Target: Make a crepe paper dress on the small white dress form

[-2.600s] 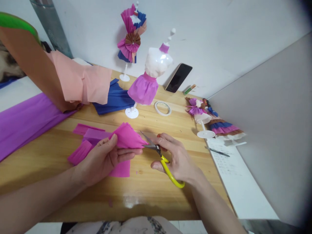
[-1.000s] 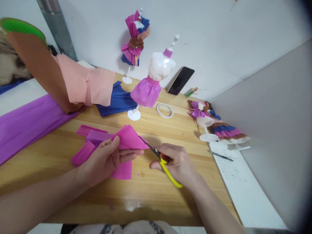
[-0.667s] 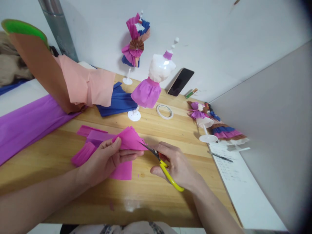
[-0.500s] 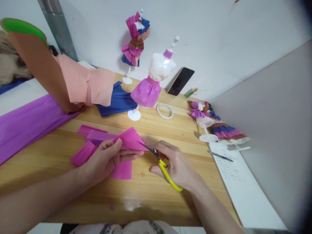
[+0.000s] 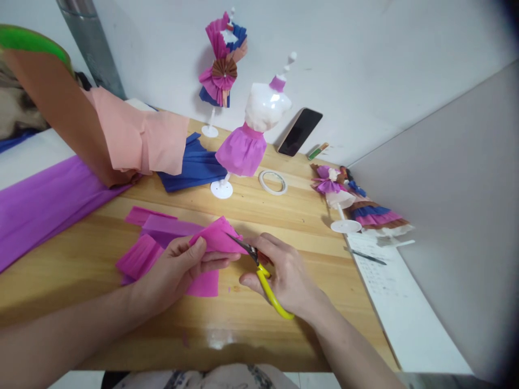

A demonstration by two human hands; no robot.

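Note:
Between its thumb and fingers my left hand [image 5: 182, 265] pinches a folded piece of pink crepe paper [image 5: 213, 235]. Yellow-handled scissors [image 5: 270, 292] sit in my right hand [image 5: 287, 273], their blades lying across the right end of that paper. Whether the blades are parted is hard to make out. Beneath and left of my left hand lie more pink pieces [image 5: 140, 256] and a purple strip [image 5: 168, 227]. Past my hands stands a small white dress form [image 5: 265, 111] in a purple paper skirt [image 5: 242, 151].
A tape roll [image 5: 273, 182] lies behind my hands. A phone [image 5: 300, 132] leans on the wall. Crepe paper in peach [image 5: 141, 135], brown [image 5: 60, 108], blue [image 5: 192, 167] and purple [image 5: 48, 205] spreads left. Dressed forms [image 5: 221, 70] stand behind and right; a pen [image 5: 368, 257] rests on a written sheet [image 5: 405, 319].
My right hand and the scissors have shifted slightly left, the blades reaching a little further over the pink paper. My left hand keeps its pinch. The whole view has shifted slightly.

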